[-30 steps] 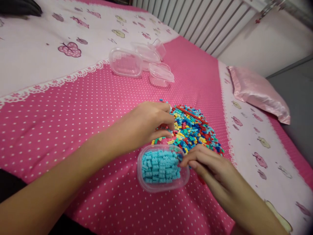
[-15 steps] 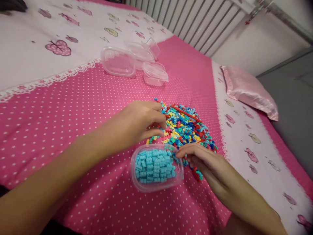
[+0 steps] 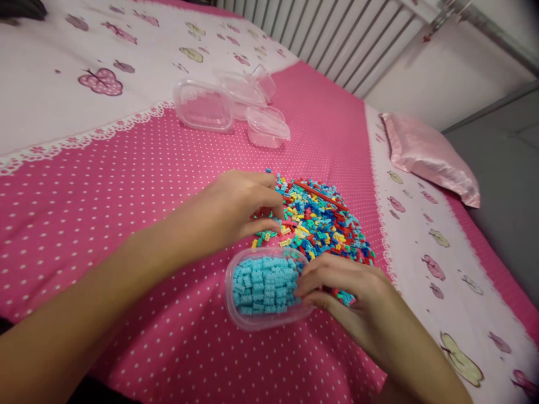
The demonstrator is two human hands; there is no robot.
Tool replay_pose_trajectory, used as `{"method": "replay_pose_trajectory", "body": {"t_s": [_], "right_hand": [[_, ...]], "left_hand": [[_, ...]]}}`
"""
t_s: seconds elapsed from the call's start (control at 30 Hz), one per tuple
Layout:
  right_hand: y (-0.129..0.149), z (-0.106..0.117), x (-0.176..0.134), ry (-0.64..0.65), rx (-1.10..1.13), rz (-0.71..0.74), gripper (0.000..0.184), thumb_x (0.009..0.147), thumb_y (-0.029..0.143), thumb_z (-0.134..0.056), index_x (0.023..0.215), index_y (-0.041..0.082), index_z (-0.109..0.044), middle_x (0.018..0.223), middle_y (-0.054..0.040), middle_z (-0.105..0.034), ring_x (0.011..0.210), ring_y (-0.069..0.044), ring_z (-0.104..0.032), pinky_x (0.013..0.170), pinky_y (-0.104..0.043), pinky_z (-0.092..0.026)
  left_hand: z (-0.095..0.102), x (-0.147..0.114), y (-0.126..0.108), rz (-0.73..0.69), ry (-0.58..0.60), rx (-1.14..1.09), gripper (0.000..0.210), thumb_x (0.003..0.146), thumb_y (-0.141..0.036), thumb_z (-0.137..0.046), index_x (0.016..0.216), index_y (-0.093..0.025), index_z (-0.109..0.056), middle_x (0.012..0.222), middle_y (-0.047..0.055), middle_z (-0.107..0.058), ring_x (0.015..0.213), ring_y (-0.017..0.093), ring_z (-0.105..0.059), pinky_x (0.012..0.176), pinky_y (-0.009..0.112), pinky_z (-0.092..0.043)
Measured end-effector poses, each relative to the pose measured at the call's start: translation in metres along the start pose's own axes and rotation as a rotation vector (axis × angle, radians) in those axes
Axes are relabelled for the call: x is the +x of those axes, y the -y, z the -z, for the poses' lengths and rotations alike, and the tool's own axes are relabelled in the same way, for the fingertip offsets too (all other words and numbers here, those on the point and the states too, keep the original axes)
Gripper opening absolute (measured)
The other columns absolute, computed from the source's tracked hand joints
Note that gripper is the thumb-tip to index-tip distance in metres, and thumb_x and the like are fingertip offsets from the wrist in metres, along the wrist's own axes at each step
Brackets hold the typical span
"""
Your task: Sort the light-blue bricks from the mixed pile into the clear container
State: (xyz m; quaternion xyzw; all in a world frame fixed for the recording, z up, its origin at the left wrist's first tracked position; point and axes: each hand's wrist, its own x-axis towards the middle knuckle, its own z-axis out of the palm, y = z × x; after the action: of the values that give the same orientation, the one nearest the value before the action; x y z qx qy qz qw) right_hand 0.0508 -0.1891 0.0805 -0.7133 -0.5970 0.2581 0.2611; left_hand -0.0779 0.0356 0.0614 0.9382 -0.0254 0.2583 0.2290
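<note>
A clear plastic container (image 3: 269, 324) holds light blue toy bricks (image 3: 265, 285) packed in neat rows. At its right end, the fingertips of my right hand (image 3: 349, 286) reach over the rim and meet the bricks. Those fingers are pinched together, and whatever is between them is hidden. Beyond the container spreads a pile of small toy bricks (image 3: 324, 219) in red, yellow, blue and green. Over the pile's left edge hovers my left hand (image 3: 248, 205), its fingers bent and its thumb apart from them, with nothing visible in between.
Several clear containers lie farther back, among them a wide one (image 3: 204, 106) and a smaller one (image 3: 267, 128). A red stick (image 3: 320, 195) rests on the pile. The pink dotted bedsheet (image 3: 138, 185) lies under everything. A pink pillow (image 3: 429, 157) is at the right.
My right hand has moved over the container's right end, and its fingers have come down to the bricks. My left hand has shifted only slightly left.
</note>
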Motion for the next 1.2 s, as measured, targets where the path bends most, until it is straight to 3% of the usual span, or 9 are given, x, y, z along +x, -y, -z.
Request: {"method": "replay_pose_trajectory", "body": {"t_s": [0.13, 0.23, 0.47, 0.6, 0.73, 1.03, 1.2], "right_hand": [[-0.003, 0.0, -0.003, 0.051, -0.022, 0.058, 0.032, 0.094, 0.001, -0.056, 0.099, 0.027, -0.074, 0.104, 0.002, -0.073, 0.095, -0.011, -0.07, 0.082, -0.022, -0.051], [-0.002, 0.0, -0.006, 0.034, -0.029, 0.075, 0.043, 0.094, -0.004, -0.047, 0.098, 0.029, -0.074, 0.104, 0.0021, -0.07, 0.092, -0.009, -0.068, 0.08, -0.021, -0.05], [-0.004, -0.013, -0.005, -0.108, -0.126, 0.066, 0.027, 0.092, 0.005, -0.061, 0.096, 0.028, -0.073, 0.089, 0.0023, -0.072, 0.083, -0.015, -0.067, 0.074, -0.027, -0.048], [-0.004, -0.018, -0.004, -0.106, -0.276, -0.033, 0.032, 0.085, 0.002, -0.068, 0.09, 0.032, -0.076, 0.085, 0.0015, -0.071, 0.08, -0.02, -0.063, 0.074, -0.032, -0.045], [-0.002, -0.019, -0.003, -0.107, -0.329, -0.041, 0.03, 0.081, 0.002, -0.074, 0.085, 0.032, -0.076, 0.082, 0.0018, -0.071, 0.079, -0.021, -0.061, 0.077, -0.034, -0.041], [-0.004, -0.019, -0.004, -0.111, -0.33, -0.023, 0.032, 0.079, 0.001, -0.072, 0.085, 0.032, -0.075, 0.082, 0.003, -0.071, 0.078, -0.02, -0.061, 0.075, -0.033, -0.04], [-0.004, -0.007, -0.008, -0.114, -0.292, 0.011, 0.029, 0.086, 0.004, -0.065, 0.084, 0.032, -0.073, 0.078, 0.0047, -0.071, 0.074, -0.018, -0.062, 0.071, -0.031, -0.041]], "left_hand": [[0.0, 0.0, -0.001, 0.017, 0.013, 0.013, 0.004, 0.086, -0.019, -0.077, 0.085, -0.017, -0.074, 0.08, 0.0, -0.065, 0.068, 0.011, -0.057, 0.063, 0.022, -0.038], [-0.001, 0.0, -0.001, 0.008, -0.002, 0.024, 0.003, 0.087, -0.018, -0.075, 0.085, -0.016, -0.074, 0.08, 0.001, -0.065, 0.069, 0.011, -0.057, 0.063, 0.023, -0.038], [-0.002, 0.001, 0.0, -0.006, -0.021, 0.036, 0.004, 0.086, -0.016, -0.076, 0.083, -0.017, -0.073, 0.08, 0.0, -0.064, 0.07, 0.012, -0.058, 0.063, 0.023, -0.038], [-0.001, -0.001, 0.0, -0.001, -0.022, 0.054, 0.004, 0.087, -0.019, -0.075, 0.084, -0.017, -0.074, 0.08, 0.001, -0.065, 0.074, 0.014, -0.06, 0.066, 0.024, -0.039], [-0.001, -0.001, 0.0, 0.014, -0.022, 0.044, 0.003, 0.086, -0.017, -0.076, 0.084, -0.017, -0.074, 0.08, 0.0, -0.065, 0.073, 0.013, -0.059, 0.066, 0.023, -0.038], [0.0, -0.001, -0.001, -0.01, -0.027, 0.006, 0.004, 0.085, -0.012, -0.076, 0.083, -0.013, -0.072, 0.079, 0.0, -0.063, 0.068, 0.01, -0.055, 0.063, 0.022, -0.037], [0.001, -0.001, -0.001, 0.001, -0.014, 0.011, 0.004, 0.086, -0.015, -0.075, 0.083, -0.013, -0.073, 0.079, 0.0, -0.063, 0.069, 0.011, -0.055, 0.064, 0.023, -0.036]]}}
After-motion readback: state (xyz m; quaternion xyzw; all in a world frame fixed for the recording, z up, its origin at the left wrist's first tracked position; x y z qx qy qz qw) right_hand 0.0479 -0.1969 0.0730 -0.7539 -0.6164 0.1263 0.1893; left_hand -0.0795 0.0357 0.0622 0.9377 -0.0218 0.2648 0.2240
